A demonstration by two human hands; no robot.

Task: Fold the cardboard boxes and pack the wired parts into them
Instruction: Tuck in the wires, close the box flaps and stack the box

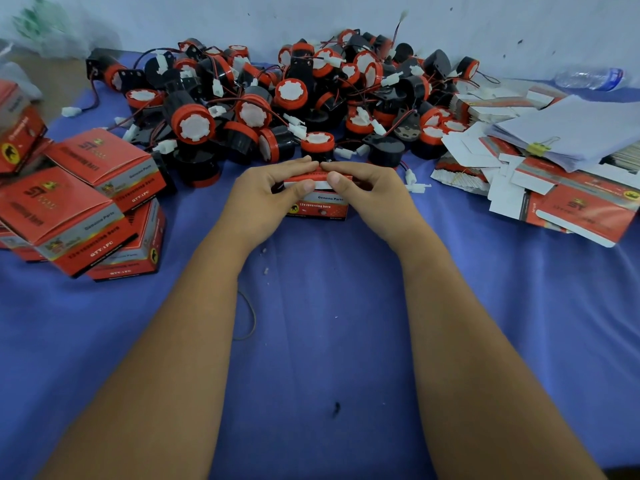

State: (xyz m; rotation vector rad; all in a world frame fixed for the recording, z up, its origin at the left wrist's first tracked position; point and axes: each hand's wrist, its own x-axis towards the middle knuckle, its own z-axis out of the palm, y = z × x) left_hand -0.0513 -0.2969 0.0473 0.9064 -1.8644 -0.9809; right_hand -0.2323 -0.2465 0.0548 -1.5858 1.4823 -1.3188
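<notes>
I see both bare hands meeting over a small red cardboard box [320,204] standing on the blue cloth-covered table [329,341]. My left hand [266,195] grips the box's left end and my right hand [367,192] its right end, thumbs pressing on the white top flap, fingertips touching above it. Just behind lies a big heap of black-and-red round wired parts with white connectors [294,98]. To the left sits a pile of closed red boxes [90,202]; to the right, a spread of flat unfolded red-and-white cartons [554,188] under clipped white papers [571,129]. A clear plastic bottle [588,77] lies far right by the wall.
</notes>
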